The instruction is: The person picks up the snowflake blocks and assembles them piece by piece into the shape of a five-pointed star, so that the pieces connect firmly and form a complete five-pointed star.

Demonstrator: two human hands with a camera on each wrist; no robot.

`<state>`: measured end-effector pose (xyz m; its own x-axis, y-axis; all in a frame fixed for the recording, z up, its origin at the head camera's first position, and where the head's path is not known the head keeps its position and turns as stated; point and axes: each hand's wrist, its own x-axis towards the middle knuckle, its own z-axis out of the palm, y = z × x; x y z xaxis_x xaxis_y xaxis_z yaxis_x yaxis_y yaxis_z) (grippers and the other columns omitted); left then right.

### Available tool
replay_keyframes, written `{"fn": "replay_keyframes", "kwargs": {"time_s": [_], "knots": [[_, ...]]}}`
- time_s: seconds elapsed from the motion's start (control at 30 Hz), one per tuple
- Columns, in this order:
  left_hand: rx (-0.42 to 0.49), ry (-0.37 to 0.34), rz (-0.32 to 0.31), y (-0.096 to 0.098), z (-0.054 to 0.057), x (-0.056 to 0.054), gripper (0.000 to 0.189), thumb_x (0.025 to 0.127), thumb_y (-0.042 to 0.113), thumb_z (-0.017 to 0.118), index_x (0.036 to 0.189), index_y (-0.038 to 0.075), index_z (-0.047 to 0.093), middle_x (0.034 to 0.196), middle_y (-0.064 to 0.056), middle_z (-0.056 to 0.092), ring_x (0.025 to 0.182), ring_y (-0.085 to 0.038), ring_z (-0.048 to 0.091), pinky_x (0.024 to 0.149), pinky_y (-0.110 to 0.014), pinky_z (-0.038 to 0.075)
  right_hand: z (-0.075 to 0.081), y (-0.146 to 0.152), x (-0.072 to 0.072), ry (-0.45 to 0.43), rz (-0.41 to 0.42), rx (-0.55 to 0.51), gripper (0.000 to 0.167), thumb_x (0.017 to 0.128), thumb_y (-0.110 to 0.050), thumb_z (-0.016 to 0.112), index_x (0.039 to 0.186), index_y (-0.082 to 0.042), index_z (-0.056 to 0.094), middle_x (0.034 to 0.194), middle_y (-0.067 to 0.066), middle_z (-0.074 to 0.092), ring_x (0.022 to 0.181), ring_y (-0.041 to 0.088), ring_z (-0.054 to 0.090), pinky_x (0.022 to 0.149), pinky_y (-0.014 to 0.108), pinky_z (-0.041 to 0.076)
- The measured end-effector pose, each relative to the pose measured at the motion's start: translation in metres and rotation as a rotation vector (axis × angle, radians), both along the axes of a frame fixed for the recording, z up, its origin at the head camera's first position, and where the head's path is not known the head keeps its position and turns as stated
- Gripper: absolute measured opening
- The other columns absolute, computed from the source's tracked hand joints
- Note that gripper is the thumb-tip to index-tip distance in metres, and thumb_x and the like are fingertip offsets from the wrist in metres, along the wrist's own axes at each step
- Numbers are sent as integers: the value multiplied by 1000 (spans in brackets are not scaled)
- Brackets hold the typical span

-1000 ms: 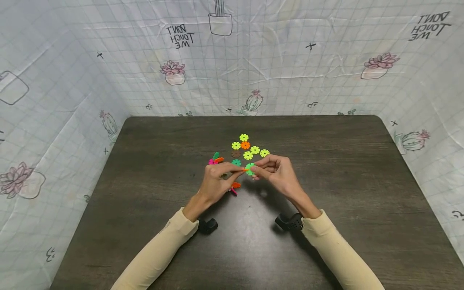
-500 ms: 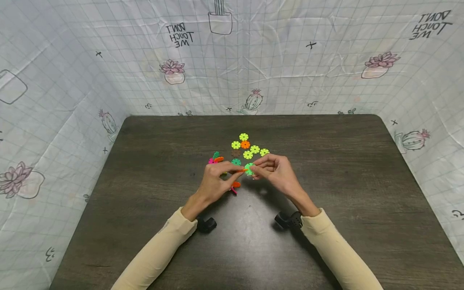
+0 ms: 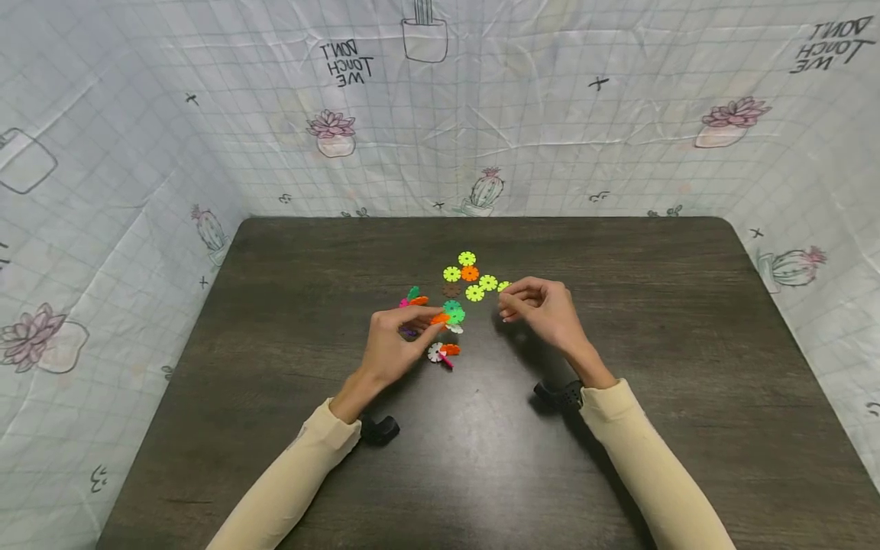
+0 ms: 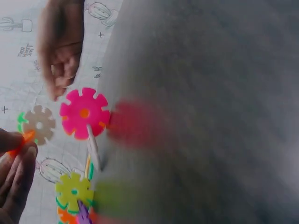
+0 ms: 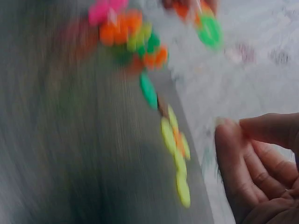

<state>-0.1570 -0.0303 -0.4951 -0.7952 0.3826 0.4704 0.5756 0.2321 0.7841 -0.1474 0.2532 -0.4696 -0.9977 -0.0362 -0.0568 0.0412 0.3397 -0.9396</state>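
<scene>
Pinching an orange disc joined to a bright green disc, the left hand holds both above the table. The right hand, loosely curled and holding nothing, hovers near yellow discs lying beyond and between both hands.

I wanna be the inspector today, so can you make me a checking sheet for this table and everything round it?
Surface: dark wood-grain table, glare on its near part.
Job's things: five yellow notched discs, a brown notched disc, a white notched disc, others.
Clutter: nothing seen.
Left hand: pinches an orange disc, light green disc against it.
Right hand: fingers curled, nothing seen in them.
Cables: nothing seen.
Surroundings: creased white cloth printed with cacti.
</scene>
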Motion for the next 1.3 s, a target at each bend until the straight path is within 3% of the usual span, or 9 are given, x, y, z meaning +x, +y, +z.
{"fn": "replay_keyframes", "kwargs": {"time_s": [0.13, 0.33, 0.7, 1.07, 1.3], "knots": [[-26, -78, 24, -10, -1, 3, 21, 93, 12, 81, 113, 8, 81, 101, -8, 82, 76, -16, 77, 70, -27, 64, -9, 21, -9, 7, -31, 134, 26, 101, -19, 72, 116, 1, 74, 106, 26, 77, 79, 18, 79, 74, 38, 66], [-84, -169, 58, -23, -1, 7, 20, 92, 13, 81, 111, 7, 80, 100, -9, 82, 79, -15, 78, 72, -23, 64, -19, 31, -21, 37, -38, 248, 24, 99, -13, 73, 117, 1, 74, 106, 25, 77, 81, 31, 77, 65, 33, 65], [-258, -258, 23, -29, 1, 13, 22, 88, 12, 85, 108, 5, 80, 96, -8, 81, 75, -8, 75, 70, -19, 62, -19, 30, -37, 42, -1, 386, 34, 91, -17, 83, 119, 0, 75, 94, 20, 74, 61, 14, 65, 53, 26, 55], [-396, -233, 20, -36, 0, 12, 18, 89, 13, 84, 105, 7, 81, 100, -6, 80, 75, -6, 71, 69, -19, 61, -21, 27, -36, 7, -24, 387, 30, 88, -18, 86, 110, -1, 77, 94, 16, 71, 65, 9, 62, 54, 25, 53], [-378, -164, 68, -41, 10, 3, 8, 92, 14, 81, 99, 8, 82, 92, -4, 78, 72, -7, 69, 66, -21, 61, -20, 27, -32, 0, -37, 404, 29, 87, -19, 87, 107, -2, 76, 104, 21, 73, 68, 9, 63, 56, 24, 54]]}}
